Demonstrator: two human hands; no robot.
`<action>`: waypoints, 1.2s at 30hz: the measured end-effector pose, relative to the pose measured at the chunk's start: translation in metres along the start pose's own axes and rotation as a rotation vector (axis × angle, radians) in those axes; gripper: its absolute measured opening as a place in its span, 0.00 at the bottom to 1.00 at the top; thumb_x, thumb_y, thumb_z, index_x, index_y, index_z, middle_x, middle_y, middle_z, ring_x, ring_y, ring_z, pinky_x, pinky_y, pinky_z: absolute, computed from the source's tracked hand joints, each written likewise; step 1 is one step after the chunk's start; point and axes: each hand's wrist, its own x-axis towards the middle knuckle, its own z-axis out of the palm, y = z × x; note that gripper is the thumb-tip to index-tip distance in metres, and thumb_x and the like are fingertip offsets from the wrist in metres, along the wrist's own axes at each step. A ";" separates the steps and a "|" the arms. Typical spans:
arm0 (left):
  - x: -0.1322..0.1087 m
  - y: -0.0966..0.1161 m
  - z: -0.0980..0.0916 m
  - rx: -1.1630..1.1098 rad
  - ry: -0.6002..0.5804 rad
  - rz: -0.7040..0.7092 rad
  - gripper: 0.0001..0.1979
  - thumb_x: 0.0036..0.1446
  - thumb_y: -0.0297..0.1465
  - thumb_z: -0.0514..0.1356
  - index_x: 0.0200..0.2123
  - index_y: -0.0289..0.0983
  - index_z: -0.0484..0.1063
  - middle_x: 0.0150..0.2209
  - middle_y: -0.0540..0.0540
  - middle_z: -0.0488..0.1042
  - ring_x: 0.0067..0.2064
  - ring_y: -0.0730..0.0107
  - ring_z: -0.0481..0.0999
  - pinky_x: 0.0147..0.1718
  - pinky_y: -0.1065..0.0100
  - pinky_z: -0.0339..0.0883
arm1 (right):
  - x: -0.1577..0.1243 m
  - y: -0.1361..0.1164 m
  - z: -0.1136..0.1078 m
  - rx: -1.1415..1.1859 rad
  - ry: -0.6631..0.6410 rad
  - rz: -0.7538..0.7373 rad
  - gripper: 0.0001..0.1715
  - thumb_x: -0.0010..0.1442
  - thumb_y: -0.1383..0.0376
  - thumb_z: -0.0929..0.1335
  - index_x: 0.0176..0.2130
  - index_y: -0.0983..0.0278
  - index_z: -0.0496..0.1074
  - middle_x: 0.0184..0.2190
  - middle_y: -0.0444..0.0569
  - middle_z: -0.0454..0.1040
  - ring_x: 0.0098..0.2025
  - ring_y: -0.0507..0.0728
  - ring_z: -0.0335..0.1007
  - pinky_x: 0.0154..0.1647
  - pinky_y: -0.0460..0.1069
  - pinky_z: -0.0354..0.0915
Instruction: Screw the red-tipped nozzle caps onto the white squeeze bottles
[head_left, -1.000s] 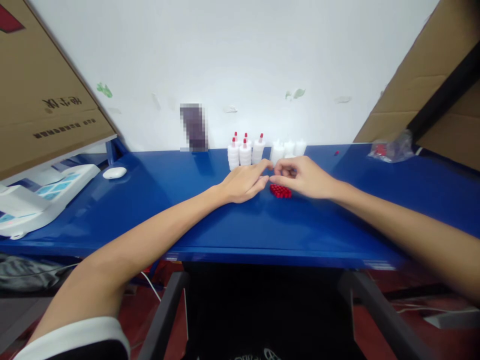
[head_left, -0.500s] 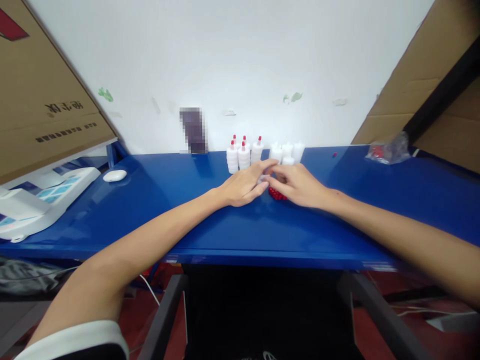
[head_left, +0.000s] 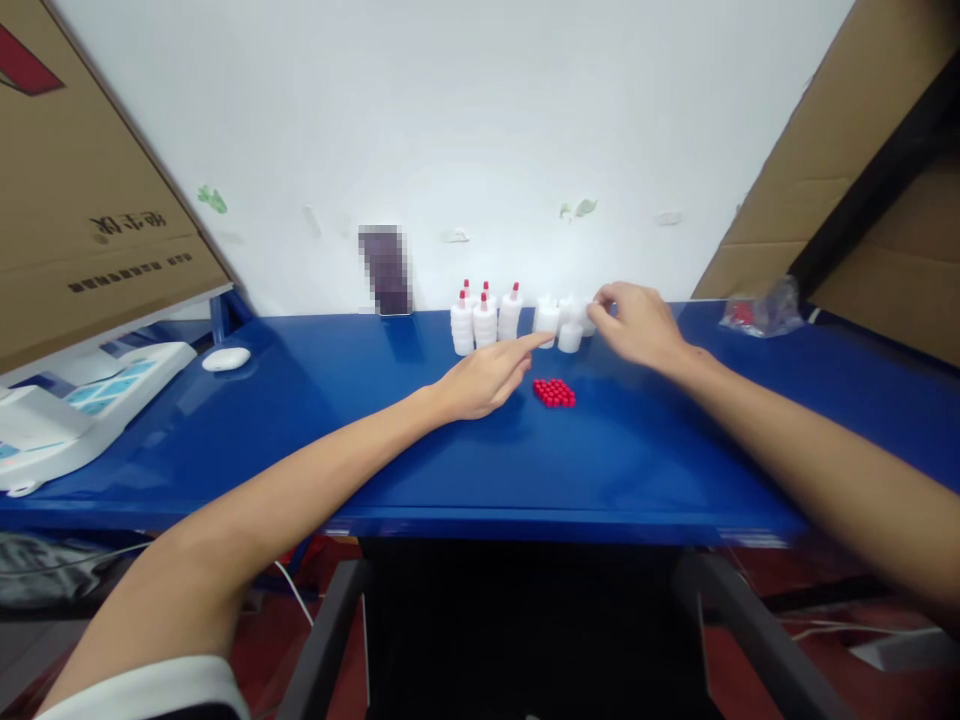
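Rear bottles [head_left: 492, 299] partly hidden, left carton [head_left: 82, 180] cut off

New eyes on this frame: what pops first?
Probably the tight cluster of red caps, bright against the blue table, just right of the left hand. Next, the red-tipped bottles standing beyond that hand, with plain white bottles to their right, by the right hand.
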 end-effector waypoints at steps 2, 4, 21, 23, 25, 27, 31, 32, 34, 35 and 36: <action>0.000 0.003 -0.001 -0.038 -0.035 -0.047 0.21 0.76 0.38 0.49 0.66 0.36 0.60 0.40 0.44 0.78 0.36 0.66 0.77 0.40 0.64 0.73 | -0.001 -0.003 0.002 -0.013 -0.026 0.023 0.12 0.64 0.61 0.63 0.34 0.61 0.74 0.35 0.56 0.80 0.36 0.65 0.72 0.34 0.55 0.58; 0.000 0.005 -0.002 -0.059 -0.056 -0.065 0.20 0.74 0.44 0.53 0.60 0.36 0.65 0.38 0.45 0.78 0.35 0.67 0.77 0.38 0.66 0.72 | 0.000 -0.003 0.003 -0.016 -0.047 0.048 0.12 0.64 0.60 0.63 0.35 0.61 0.75 0.35 0.56 0.81 0.36 0.64 0.73 0.33 0.55 0.57; 0.005 0.004 -0.006 0.003 -0.077 -0.063 0.17 0.70 0.34 0.44 0.30 0.39 0.64 0.29 0.46 0.72 0.31 0.66 0.70 0.35 0.63 0.65 | 0.001 0.008 0.010 0.059 -0.034 -0.024 0.16 0.67 0.58 0.65 0.42 0.61 0.80 0.36 0.55 0.83 0.35 0.62 0.75 0.34 0.55 0.62; 0.006 0.004 -0.006 0.010 -0.072 -0.051 0.18 0.72 0.37 0.46 0.32 0.38 0.66 0.31 0.45 0.73 0.34 0.65 0.71 0.37 0.62 0.66 | 0.001 0.008 0.010 0.067 -0.037 -0.033 0.17 0.67 0.58 0.65 0.42 0.62 0.80 0.36 0.55 0.83 0.35 0.63 0.75 0.34 0.56 0.62; 0.007 0.005 -0.005 0.024 -0.072 -0.045 0.18 0.73 0.39 0.48 0.32 0.38 0.68 0.33 0.44 0.73 0.37 0.64 0.71 0.39 0.62 0.67 | 0.001 0.008 0.011 0.071 -0.033 -0.040 0.17 0.67 0.57 0.64 0.42 0.62 0.80 0.36 0.55 0.83 0.35 0.63 0.75 0.35 0.56 0.62; 0.007 0.004 -0.005 0.047 -0.085 -0.043 0.19 0.74 0.39 0.47 0.32 0.38 0.68 0.33 0.44 0.72 0.37 0.63 0.71 0.40 0.62 0.67 | 0.001 0.008 0.011 0.071 -0.022 -0.044 0.17 0.67 0.57 0.65 0.42 0.62 0.80 0.36 0.55 0.83 0.35 0.62 0.75 0.35 0.55 0.62; 0.007 0.004 -0.005 0.076 -0.117 -0.046 0.19 0.74 0.38 0.47 0.32 0.38 0.67 0.32 0.45 0.71 0.36 0.64 0.70 0.39 0.62 0.65 | 0.001 0.007 0.012 0.069 -0.010 -0.038 0.16 0.66 0.58 0.66 0.43 0.62 0.80 0.35 0.53 0.82 0.34 0.61 0.74 0.35 0.54 0.62; 0.007 0.004 -0.005 0.075 -0.122 -0.043 0.19 0.73 0.38 0.47 0.32 0.38 0.67 0.32 0.45 0.72 0.36 0.64 0.71 0.38 0.62 0.65 | 0.002 0.007 0.012 0.071 -0.007 -0.035 0.15 0.66 0.58 0.66 0.43 0.62 0.80 0.35 0.53 0.82 0.34 0.61 0.74 0.35 0.54 0.62; 0.007 0.004 -0.005 0.070 -0.124 -0.037 0.18 0.73 0.38 0.46 0.34 0.38 0.67 0.33 0.45 0.73 0.36 0.63 0.71 0.38 0.62 0.65 | 0.002 0.007 0.012 0.077 0.000 -0.030 0.15 0.66 0.58 0.67 0.43 0.61 0.80 0.35 0.53 0.82 0.34 0.61 0.74 0.35 0.55 0.62; 0.007 0.003 -0.006 0.068 -0.120 -0.037 0.17 0.73 0.37 0.45 0.35 0.37 0.67 0.34 0.44 0.74 0.36 0.63 0.72 0.38 0.61 0.66 | 0.002 0.007 0.012 0.081 0.004 -0.029 0.14 0.66 0.58 0.67 0.43 0.61 0.80 0.35 0.53 0.82 0.34 0.62 0.74 0.35 0.55 0.62; 0.006 0.003 -0.006 0.065 -0.114 -0.039 0.17 0.73 0.36 0.44 0.37 0.37 0.68 0.35 0.44 0.75 0.37 0.63 0.72 0.38 0.61 0.66 | 0.002 0.007 0.012 0.084 0.006 -0.029 0.14 0.66 0.58 0.67 0.43 0.61 0.80 0.35 0.53 0.82 0.34 0.62 0.74 0.35 0.55 0.63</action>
